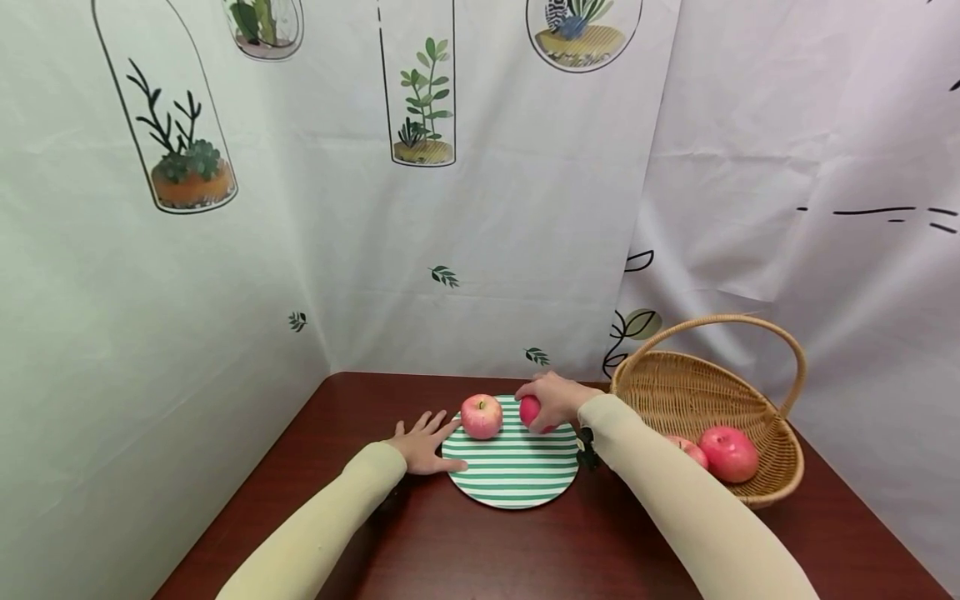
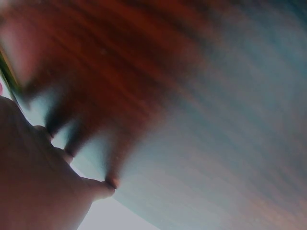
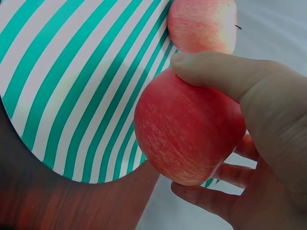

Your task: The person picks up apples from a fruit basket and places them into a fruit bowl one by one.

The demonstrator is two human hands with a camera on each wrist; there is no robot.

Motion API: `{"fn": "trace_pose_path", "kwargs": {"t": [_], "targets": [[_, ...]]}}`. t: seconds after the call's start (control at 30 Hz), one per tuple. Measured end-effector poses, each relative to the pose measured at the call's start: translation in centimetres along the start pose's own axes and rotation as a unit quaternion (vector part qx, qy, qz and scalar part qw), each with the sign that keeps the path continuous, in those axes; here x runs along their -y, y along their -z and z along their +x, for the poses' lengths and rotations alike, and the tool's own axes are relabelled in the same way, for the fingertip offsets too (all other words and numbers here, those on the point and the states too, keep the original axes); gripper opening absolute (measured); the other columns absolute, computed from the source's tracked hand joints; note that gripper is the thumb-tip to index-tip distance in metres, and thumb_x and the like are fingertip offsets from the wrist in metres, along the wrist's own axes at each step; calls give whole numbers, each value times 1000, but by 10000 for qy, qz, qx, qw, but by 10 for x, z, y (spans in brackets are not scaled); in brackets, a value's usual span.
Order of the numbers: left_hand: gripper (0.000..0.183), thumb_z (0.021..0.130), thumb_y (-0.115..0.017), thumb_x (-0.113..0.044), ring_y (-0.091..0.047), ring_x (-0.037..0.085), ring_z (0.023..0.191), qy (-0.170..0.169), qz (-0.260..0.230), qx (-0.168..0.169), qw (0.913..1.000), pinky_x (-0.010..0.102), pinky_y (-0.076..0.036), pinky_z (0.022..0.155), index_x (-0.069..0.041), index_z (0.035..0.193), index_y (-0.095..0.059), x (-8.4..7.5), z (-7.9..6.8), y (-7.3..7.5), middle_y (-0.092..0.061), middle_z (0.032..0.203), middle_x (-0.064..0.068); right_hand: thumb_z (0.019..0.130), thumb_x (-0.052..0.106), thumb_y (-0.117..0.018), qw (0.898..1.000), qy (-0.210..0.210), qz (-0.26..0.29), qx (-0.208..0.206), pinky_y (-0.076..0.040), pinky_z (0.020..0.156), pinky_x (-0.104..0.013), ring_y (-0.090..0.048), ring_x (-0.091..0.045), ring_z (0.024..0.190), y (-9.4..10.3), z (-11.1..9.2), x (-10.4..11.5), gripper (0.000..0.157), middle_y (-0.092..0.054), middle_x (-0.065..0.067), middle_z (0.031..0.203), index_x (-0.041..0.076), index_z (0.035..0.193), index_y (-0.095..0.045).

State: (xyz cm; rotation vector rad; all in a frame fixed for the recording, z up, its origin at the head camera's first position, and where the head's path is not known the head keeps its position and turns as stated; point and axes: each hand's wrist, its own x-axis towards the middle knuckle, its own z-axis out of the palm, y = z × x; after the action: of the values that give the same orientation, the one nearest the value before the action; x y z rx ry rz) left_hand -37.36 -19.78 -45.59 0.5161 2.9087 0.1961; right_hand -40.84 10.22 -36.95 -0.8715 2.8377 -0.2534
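A round placemat (image 1: 513, 475) with green and white stripes lies on the dark wooden table. My right hand (image 1: 557, 398) grips a red apple (image 3: 187, 132) over the mat's far right part, thumb on one side and fingers curled round the other. Toward the mat's far left edge sits a paler red-yellow apple (image 1: 482, 417), stem up. With fingers spread, my left hand (image 1: 426, 446) rests at the mat's left edge, its thumb lying over the stripes and its fingertips close to the pale apple. The left wrist view is dim and blurred.
To the right stands a wicker basket (image 1: 675, 379) with a tall arched handle, tilted toward me. Inside it are a red apple (image 1: 729, 454) and another apple (image 1: 688, 451) partly hidden by my right sleeve. A white curtain (image 1: 480, 217) with plant prints hangs behind the table.
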Motion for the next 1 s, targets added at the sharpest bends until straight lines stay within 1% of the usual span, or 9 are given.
{"fn": "trace_pose_path", "kwargs": {"t": [0.17, 0.27, 0.37, 0.4, 0.5, 0.6, 0.8, 1.0], "targets": [[101, 81, -50, -85, -13, 36, 156, -40, -106, 27, 9999, 74, -10, 114, -30, 162, -24, 0, -2, 0, -16, 169, 7, 80, 30, -85, 10000, -32, -36, -25, -52, 79, -37, -48, -22, 107, -6, 3, 1, 57, -58, -1, 117, 21, 133, -66], [105, 79, -47, -89, -10, 37, 156, -85, -214, 56, 9997, 75, -6, 114, -31, 162, -22, 3, 1, -3, -13, 170, 7, 79, 31, -86, 9999, -104, -46, -52, -53, 80, -39, -48, -23, 106, -9, 5, 2, 57, -58, -2, 117, 21, 132, -67], [108, 76, -44, -93, -9, 38, 156, -136, -320, -20, 9994, 75, -4, 114, -32, 162, -21, 6, 3, -6, -13, 170, 8, 78, 33, -86, 9997, -204, -134, -92, -53, 80, -41, -47, -23, 107, -11, 8, 2, 58, -58, -3, 118, 22, 132, -67], [107, 77, -44, -93, -8, 38, 156, -121, -318, 2, 9994, 75, -4, 114, -32, 162, -20, 4, 2, -4, -12, 170, 8, 78, 33, -87, 9995, -237, -176, -108, -53, 81, -42, -47, -23, 108, -11, 9, 1, 58, -58, -3, 119, 22, 131, -67], [102, 80, -48, -88, -11, 37, 156, -86, -194, -36, 9998, 75, -8, 114, -32, 162, -22, 0, -1, 1, -15, 170, 8, 77, 34, -87, 9990, -315, -280, -169, -54, 81, -44, -47, -24, 109, -12, 12, 1, 59, -58, -5, 122, 23, 131, -67], [97, 84, -51, -82, -12, 36, 156, -33, -54, 20, 10000, 74, -11, 114, -32, 162, -22, -5, -4, 8, -15, 170, 7, 77, 35, -88, 9985, -378, -320, -211, -54, 82, -45, -47, -25, 110, -13, 14, 0, 60, -58, -6, 124, 23, 131, -67], [96, 84, -51, -82, -12, 36, 156, -33, -43, 13, 10000, 74, -12, 114, -32, 162, -22, -5, -3, 6, -16, 169, 7, 75, 36, -89, 9978, -521, -349, -215, -54, 82, -45, -45, -25, 113, -17, 17, 1, 62, -58, -5, 126, 24, 132, -66], [96, 85, -51, -81, -12, 36, 156, -49, -57, 19, 10000, 74, -12, 114, -32, 162, -22, -4, -3, 5, -16, 170, 7, 77, 37, -88, 9980, -499, -328, -192, -53, 83, -44, -45, -24, 113, -19, 19, 3, 62, -58, -5, 127, 25, 133, -65]]}}
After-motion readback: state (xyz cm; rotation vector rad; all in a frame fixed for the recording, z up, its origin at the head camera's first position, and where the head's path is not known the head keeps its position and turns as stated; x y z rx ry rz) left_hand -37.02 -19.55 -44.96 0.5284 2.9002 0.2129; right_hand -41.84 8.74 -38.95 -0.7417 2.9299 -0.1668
